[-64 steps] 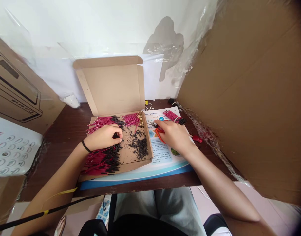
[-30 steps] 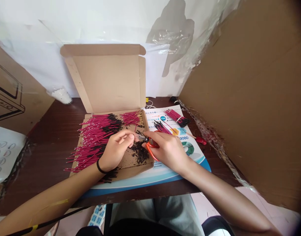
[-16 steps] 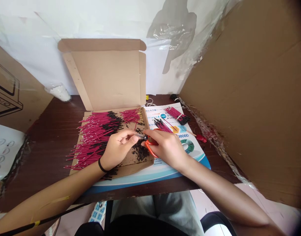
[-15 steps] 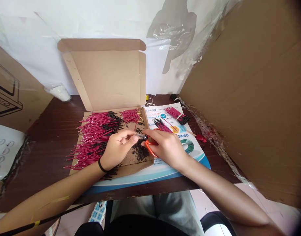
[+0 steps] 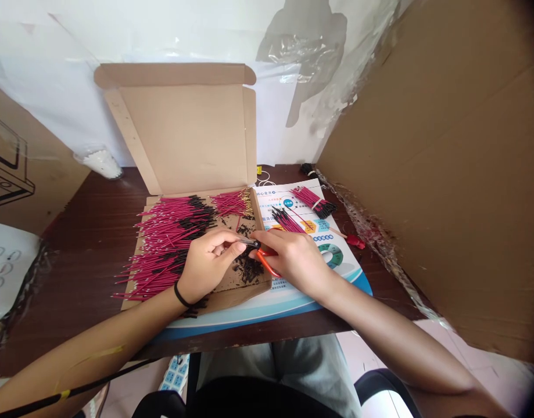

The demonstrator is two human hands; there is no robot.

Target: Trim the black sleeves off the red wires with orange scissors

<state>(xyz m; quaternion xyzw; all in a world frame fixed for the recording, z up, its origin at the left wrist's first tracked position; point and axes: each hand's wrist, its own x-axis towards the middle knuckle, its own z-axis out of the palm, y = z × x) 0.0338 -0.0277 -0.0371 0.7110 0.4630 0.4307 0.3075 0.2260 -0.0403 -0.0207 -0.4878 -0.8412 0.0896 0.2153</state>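
Note:
My right hand (image 5: 293,255) is closed around orange-handled scissors (image 5: 267,262), whose blades point left. The fingers of my left hand (image 5: 211,258) are pinched at the blade tips; whatever they hold is hidden. Both hands are over an open cardboard box (image 5: 225,297). On its left side lie many magenta wires with black ends (image 5: 164,232). A smaller pile of magenta wires with gold-coloured tips (image 5: 229,203) sits at the back right of the box. Small black scraps (image 5: 249,270) are scattered below the scissors.
A printed sheet (image 5: 336,278) lies partly under the box. On it are a loose group of wires (image 5: 286,219) and a banded wire bundle (image 5: 314,202). A clear container of white pieces (image 5: 101,164) stands back left. A tall cardboard panel (image 5: 436,174) borders the right side.
The whole view has shifted slightly. Both hands and the scissors keep nearly the same position over the box, with no clear change in grip.

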